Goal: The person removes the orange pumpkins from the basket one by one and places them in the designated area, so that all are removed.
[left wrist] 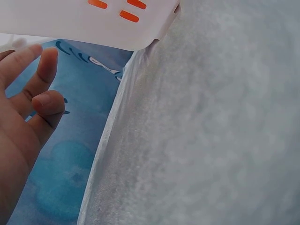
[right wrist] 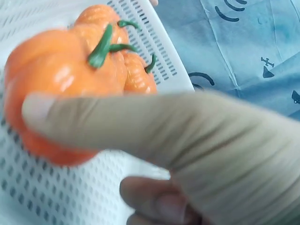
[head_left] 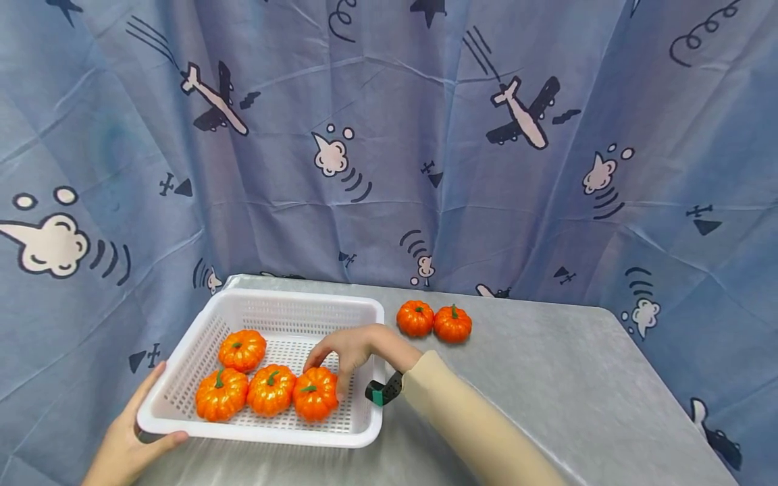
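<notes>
Printed on the blue curtain (head_left: 389,169) behind the basket (head_left: 261,437): airplanes, clouds, stars and curly lines, in black and cream. White plastic for the basket, of rectangular shape with rounded corners, and many small openings in walls and floor. Inside the basket, all glossy orange, ribbed and rounded, with green stems: a back pumpkin (head_left: 242,350) in its left part, and along its front wall a left pumpkin (head_left: 221,398), a middle pumpkin (head_left: 271,393) and a right pumpkin (head_left: 315,398). Around this right pumpkin, inside the basket, the right hand (head_left: 351,345) with fingers in a narrow curve, holding it. At the basket's left front corner, the left hand (head_left: 121,442), with thumb and fingers wide apart; cannot tell how firm the contact. Beyond the basket's right rear corner, on the grey worktop (head_left: 535,378) with soft, wrinkled surface, a pair of pumpkins (head_left: 452,327), touching each other. Across the basket's right rim, hiding part of it, a black-and-green wristband (head_left: 385,389); outside to the right, a cream sleeve (head_left: 474,428).
</notes>
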The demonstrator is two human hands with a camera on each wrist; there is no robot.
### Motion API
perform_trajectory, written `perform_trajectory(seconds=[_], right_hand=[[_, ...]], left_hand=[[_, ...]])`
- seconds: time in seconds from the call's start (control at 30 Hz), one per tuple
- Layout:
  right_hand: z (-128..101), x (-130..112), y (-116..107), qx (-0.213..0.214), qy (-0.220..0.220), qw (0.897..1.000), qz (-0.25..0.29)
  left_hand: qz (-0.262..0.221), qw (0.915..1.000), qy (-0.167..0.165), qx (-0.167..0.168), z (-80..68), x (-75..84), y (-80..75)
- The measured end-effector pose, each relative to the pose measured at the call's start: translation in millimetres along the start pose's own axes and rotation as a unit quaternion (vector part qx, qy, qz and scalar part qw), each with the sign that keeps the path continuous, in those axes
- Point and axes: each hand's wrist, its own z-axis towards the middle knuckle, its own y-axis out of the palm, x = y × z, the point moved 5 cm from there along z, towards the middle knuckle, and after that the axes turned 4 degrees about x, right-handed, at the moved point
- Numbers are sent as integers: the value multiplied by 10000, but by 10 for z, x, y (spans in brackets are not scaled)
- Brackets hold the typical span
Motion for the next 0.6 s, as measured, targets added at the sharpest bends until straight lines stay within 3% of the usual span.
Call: perform_trajectory(seconds=[0.27, 0.4, 0.6], right_hand=[[-254, -129, -183, 734, -541, 9957, -181], [-421, -169, -233, 1340, -817, 9876, -101], [-660, -129, -223, 2208, -856, 9711, 311]], left_hand=[[70, 9999, -86, -59, 11, -8, 1], [-34, 10000, 45, 5, 3, -3, 5], [-111, 9998, 169, 72, -5, 8, 5]])
